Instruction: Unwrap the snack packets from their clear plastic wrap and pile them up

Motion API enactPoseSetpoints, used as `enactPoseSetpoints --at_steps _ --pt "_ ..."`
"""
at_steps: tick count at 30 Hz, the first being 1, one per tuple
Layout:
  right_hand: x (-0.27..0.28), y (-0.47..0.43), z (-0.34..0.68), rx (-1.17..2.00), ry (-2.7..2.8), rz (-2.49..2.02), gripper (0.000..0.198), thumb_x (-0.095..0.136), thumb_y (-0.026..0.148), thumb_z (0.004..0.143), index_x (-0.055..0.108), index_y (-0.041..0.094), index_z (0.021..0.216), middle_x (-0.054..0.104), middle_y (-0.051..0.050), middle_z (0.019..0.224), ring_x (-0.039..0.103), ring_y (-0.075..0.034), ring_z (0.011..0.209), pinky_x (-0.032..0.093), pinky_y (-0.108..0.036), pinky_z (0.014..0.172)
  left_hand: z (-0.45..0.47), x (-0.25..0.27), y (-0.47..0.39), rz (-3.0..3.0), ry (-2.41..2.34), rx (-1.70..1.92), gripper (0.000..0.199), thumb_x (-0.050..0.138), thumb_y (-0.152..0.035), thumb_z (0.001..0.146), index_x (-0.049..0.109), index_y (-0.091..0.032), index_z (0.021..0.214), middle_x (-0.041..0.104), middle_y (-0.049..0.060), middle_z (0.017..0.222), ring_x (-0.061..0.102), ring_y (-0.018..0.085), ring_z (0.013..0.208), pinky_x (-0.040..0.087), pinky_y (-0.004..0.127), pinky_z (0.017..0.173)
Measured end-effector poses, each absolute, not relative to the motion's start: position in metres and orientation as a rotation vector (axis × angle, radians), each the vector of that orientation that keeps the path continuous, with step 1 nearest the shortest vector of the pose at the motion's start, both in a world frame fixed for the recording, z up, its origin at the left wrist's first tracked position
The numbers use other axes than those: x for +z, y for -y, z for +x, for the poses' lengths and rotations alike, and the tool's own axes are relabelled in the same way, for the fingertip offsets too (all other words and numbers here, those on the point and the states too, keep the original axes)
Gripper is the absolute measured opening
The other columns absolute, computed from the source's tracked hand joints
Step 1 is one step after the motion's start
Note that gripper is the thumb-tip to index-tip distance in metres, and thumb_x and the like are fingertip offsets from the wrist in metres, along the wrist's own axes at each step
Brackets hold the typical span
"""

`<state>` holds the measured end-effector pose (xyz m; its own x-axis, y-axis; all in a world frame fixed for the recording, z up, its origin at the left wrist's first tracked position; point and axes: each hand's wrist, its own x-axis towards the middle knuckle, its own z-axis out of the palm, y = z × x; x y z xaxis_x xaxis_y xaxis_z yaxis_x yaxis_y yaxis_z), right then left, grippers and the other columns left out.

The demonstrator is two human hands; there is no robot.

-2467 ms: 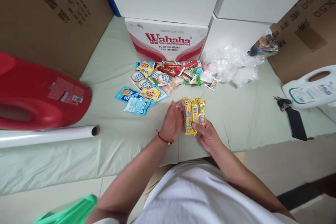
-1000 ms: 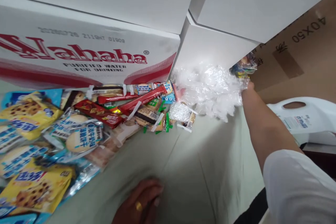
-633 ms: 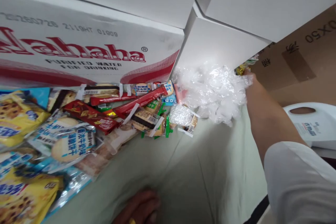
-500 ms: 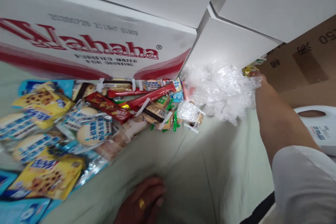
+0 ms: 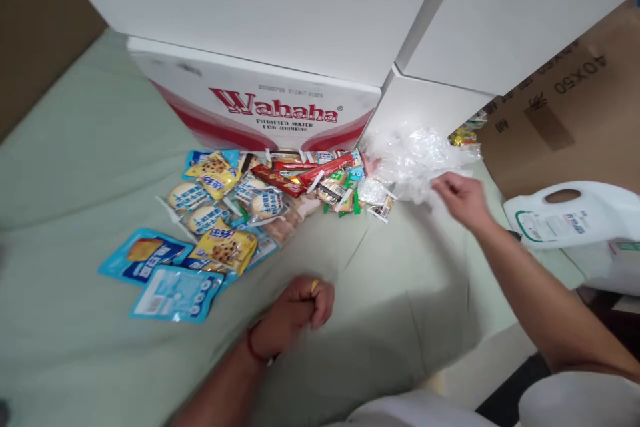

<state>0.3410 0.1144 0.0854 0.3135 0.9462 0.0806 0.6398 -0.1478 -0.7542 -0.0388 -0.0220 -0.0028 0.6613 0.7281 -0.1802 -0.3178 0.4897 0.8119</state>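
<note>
My right hand (image 5: pixel 460 199) is closed in a pinch on the edge of a clear plastic bag (image 5: pixel 413 150), part of a crumpled heap beside the white carton. My left hand (image 5: pixel 303 310), with a gold ring and a red wrist cord, is curled shut over the green sheet, nothing showing in it. Ahead of it lies a spread of wrapped snacks: yellow cookie packs (image 5: pixel 227 247), round crackers in clear wrappers (image 5: pixel 209 219), red bars (image 5: pixel 327 170) and blue pouches (image 5: pixel 177 293). A small clear-wrapped item (image 5: pixel 373 190) lies by the plastic heap.
A white carton with red lettering (image 5: pixel 280 110) stands behind the snacks, below white panels (image 5: pixel 250 0). On the right are a brown cardboard box (image 5: pixel 550 93), a white jug with a handle (image 5: pixel 555 223) and some colourful packets (image 5: pixel 465 135). Green sheet (image 5: pixel 75 213) lies underneath.
My right hand has come back toward me from the far packets and now pinches the plastic. My left hand has come further into view. The view has widened, showing more sheet and blue pouches.
</note>
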Motion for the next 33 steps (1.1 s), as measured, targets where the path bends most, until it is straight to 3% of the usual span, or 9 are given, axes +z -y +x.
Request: enactPoseSetpoints --at_steps 3,5,9,16,19,23,27,33 --pt "0.055 -0.113 0.27 0.461 1.953 -1.717 0.016 0.066 0.037 0.091 0.076 0.024 0.096 0.071 -0.005 0.094 0.063 -0.021 0.082 0.051 -0.034 0.081 -0.035 -0.006 0.022 0.863 -0.542 0.697 0.026 0.073 -0.032 0.074 0.059 -0.019 0.057 0.054 0.001 0.058 0.045 0.013 0.057 0.034 0.028 0.059" --pt "0.039 -0.121 0.238 0.355 2.039 -1.823 0.02 0.068 0.029 0.086 0.075 0.023 0.103 0.071 -0.008 0.1 0.063 -0.022 0.083 0.049 -0.034 0.081 -0.032 -0.007 0.021 0.862 -0.513 0.717 0.02 0.074 -0.031 0.071 0.063 -0.018 0.062 0.056 0.001 0.061 0.047 0.012 0.059 0.035 0.027 0.061" --pt "0.027 -0.118 0.222 0.263 2.054 -1.906 0.015 0.059 0.019 0.085 0.073 0.021 0.091 0.07 -0.009 0.095 0.062 -0.024 0.086 0.046 -0.034 0.082 -0.027 -0.01 0.02 0.795 -0.503 0.78 0.023 0.081 -0.034 0.069 0.068 -0.016 0.075 0.061 0.002 0.07 0.051 0.013 0.066 0.038 0.027 0.066" --pt "0.017 -0.091 0.235 0.254 1.74 -2.026 0.02 0.054 0.03 0.092 0.071 0.021 0.093 0.071 -0.008 0.096 0.063 -0.024 0.089 0.046 -0.034 0.084 -0.022 -0.011 0.02 0.703 -0.517 0.793 0.028 0.084 -0.033 0.069 0.066 -0.016 0.082 0.061 0.001 0.075 0.049 0.01 0.065 0.036 0.024 0.063" --pt "0.01 -0.113 0.231 0.245 1.646 -2.101 0.02 0.062 0.037 0.088 0.071 0.02 0.094 0.071 -0.009 0.09 0.062 -0.024 0.086 0.046 -0.033 0.08 -0.021 -0.01 0.02 0.717 -0.508 0.764 0.028 0.084 -0.032 0.069 0.066 -0.015 0.083 0.062 0.001 0.076 0.049 0.009 0.063 0.035 0.023 0.062" --pt "0.015 -0.127 0.228 0.261 1.652 -2.077 0.005 0.067 0.026 0.079 0.069 0.022 0.081 0.071 -0.005 0.084 0.061 -0.022 0.081 0.046 -0.032 0.079 -0.021 -0.01 0.021 0.711 -0.499 0.785 0.028 0.084 -0.03 0.068 0.066 -0.015 0.084 0.063 0.001 0.078 0.051 0.009 0.064 0.037 0.024 0.063" --pt "0.029 -0.097 0.238 0.25 1.66 -1.97 0.011 0.058 0.027 0.086 0.068 0.022 0.086 0.073 -0.005 0.092 0.063 -0.022 0.085 0.047 -0.033 0.085 -0.02 -0.009 0.021 0.713 -0.494 0.816 0.028 0.083 -0.029 0.067 0.066 -0.015 0.083 0.062 0.001 0.077 0.051 0.009 0.064 0.038 0.024 0.063" --pt "0.026 -0.073 0.245 0.293 1.555 -1.98 0.015 0.054 0.032 0.088 0.065 0.021 0.088 0.073 -0.006 0.09 0.064 -0.021 0.081 0.049 -0.034 0.083 -0.019 -0.007 0.021 0.728 -0.538 0.788 0.031 0.084 -0.035 0.07 0.065 -0.015 0.084 0.06 -0.002 0.065 0.037 0.005 0.05 0.02 0.023 0.05"
